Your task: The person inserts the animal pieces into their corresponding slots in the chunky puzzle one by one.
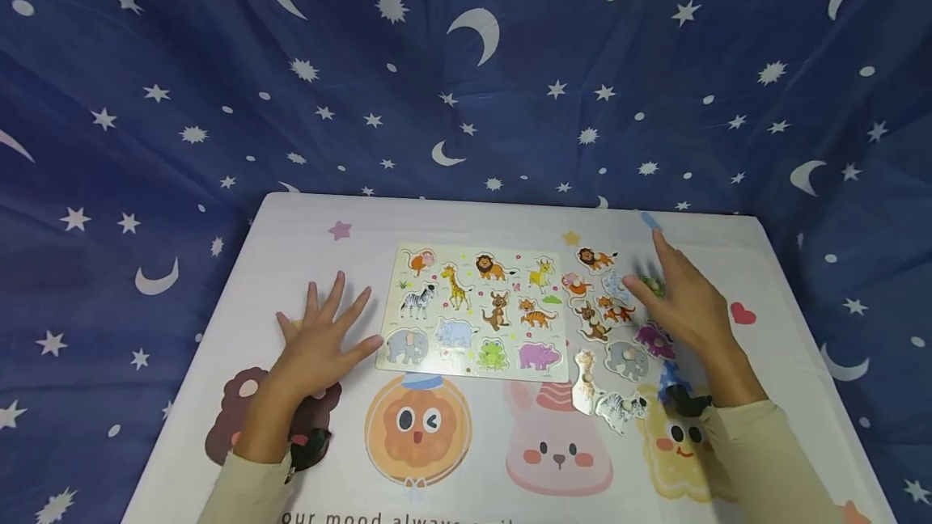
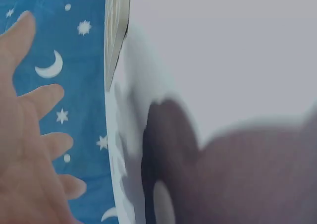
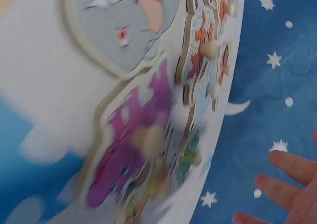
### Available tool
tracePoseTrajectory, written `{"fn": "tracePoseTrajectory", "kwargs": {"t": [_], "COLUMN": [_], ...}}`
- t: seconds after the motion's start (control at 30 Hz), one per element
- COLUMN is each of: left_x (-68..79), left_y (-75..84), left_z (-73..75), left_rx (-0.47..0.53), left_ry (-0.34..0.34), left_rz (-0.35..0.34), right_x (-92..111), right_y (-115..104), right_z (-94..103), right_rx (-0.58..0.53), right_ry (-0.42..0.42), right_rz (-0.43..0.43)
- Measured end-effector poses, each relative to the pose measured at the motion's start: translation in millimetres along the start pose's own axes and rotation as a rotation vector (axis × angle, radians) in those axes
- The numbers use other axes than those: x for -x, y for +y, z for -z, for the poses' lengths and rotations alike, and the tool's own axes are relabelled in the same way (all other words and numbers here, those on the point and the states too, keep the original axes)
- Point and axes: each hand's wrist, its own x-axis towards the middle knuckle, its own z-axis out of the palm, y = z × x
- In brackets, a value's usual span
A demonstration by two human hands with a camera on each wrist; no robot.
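A flat animal puzzle board (image 1: 429,314) lies mid-table, printed with a lion, giraffe, zebra, frog and other animals. To its right are several loose wooden pieces with knobs, among them a lion piece (image 1: 595,259), an elephant piece (image 1: 626,360), a zebra piece (image 1: 621,408) and a purple hippo piece (image 3: 119,159). My left hand (image 1: 324,346) is spread just left of the board, fingers straight, holding nothing. My right hand (image 1: 684,297) hovers above the right side of the loose pieces, thumb apart from the extended fingers, nothing in it.
The white tablecloth (image 1: 328,221) carries printed cartoon faces along its front. A dark blue curtain (image 1: 466,103) with moons and stars hangs behind the table. A giraffe piece (image 1: 585,381) lies by the board's lower right corner.
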Motion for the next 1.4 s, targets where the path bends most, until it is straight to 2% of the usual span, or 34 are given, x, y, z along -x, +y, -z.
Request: {"fn": "tracePoseTrajectory", "kwargs": {"t": [0.17,0.37,0.53,0.7,0.93,1.1,1.4], "left_x": [3.2,7.4,10.6,15.3,14.6,11.6,11.5], "left_y": [10.0,15.2,21.1,27.0,27.0,27.7,30.3], "left_z": [-10.4,-18.5,-19.2,-18.7,-17.3,-13.7,-9.2], "left_rx": [0.056,0.094,0.086,0.072,0.036,0.02,0.011], "left_ry": [-0.061,-0.105,-0.143,-0.143,-0.158,-0.185,-0.215], "left_rz": [-0.016,0.011,0.034,0.032,0.042,0.047,0.047], "right_x": [-17.6,-37.1,-51.4,-63.5,-75.0,-81.1,-86.1], "right_y": [-8.5,-16.7,-17.2,-16.5,-16.3,-16.7,-6.4], "right_z": [-9.4,-21.3,-32.2,-42.2,-54.0,-57.7,-60.2], "right_rx": [-0.015,-0.055,-0.081,-0.088,-0.175,-0.243,-0.389], "right_ry": [0.014,0.045,0.039,0.001,0.021,-0.016,-0.134], "right_rz": [0.017,0.077,0.126,0.107,0.156,0.105,-0.105]}}
